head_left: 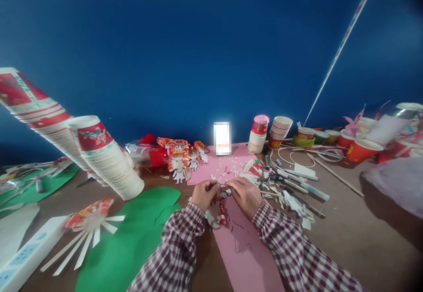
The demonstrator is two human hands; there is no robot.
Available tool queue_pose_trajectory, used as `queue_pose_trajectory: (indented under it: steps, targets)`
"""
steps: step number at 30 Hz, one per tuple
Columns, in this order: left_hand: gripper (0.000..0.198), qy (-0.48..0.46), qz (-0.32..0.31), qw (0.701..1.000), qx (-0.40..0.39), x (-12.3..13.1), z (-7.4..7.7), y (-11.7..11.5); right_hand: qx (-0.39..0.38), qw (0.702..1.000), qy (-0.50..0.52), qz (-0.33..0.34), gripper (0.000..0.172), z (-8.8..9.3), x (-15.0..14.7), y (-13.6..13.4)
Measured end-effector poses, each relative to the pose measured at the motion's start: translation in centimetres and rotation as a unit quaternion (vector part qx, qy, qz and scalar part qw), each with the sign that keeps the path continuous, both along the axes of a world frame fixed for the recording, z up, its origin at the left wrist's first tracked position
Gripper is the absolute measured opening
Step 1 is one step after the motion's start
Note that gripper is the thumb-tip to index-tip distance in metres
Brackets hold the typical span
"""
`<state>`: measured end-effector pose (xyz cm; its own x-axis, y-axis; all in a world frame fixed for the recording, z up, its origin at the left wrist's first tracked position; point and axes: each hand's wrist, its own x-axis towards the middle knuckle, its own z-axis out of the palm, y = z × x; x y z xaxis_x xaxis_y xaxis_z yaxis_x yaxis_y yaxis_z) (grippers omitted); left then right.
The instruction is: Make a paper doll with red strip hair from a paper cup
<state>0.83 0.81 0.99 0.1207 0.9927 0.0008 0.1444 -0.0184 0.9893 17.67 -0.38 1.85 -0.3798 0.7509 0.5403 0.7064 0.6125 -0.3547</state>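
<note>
My left hand is closed in a pinch over the middle of the table. Close beside it, my right hand is closed too, thumb and fingertips together. Whatever small piece lies between the fingertips is too small to name. Just below the hands is a small red and white paper piece, partly hidden by the left hand and sleeve. Pink paper lies under the hands. Beyond the fingertips, white paper scraps are scattered on a pink sheet.
Tall stacks of paper cups lean at left, near green paper and a cup cut into strips. Paper figures stand at centre back beside a bright screen. Pens, scraps and orange cups lie right.
</note>
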Motion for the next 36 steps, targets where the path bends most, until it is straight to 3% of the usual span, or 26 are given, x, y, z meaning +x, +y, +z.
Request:
queue_pose_trajectory:
  steps: [14, 36]
  targets:
    - [0.029, -0.035, -0.011, 0.999, -0.025, 0.58, 0.3, -0.43, 0.015, 0.999, -0.017, -0.027, 0.019, 0.48, -0.16, -0.12]
    - [0.035, -0.004, -0.025, 0.998, -0.051, 0.56, 0.11, -0.26, 0.004, 0.999, 0.026, 0.02, 0.025, 0.12, -0.32, -0.12]
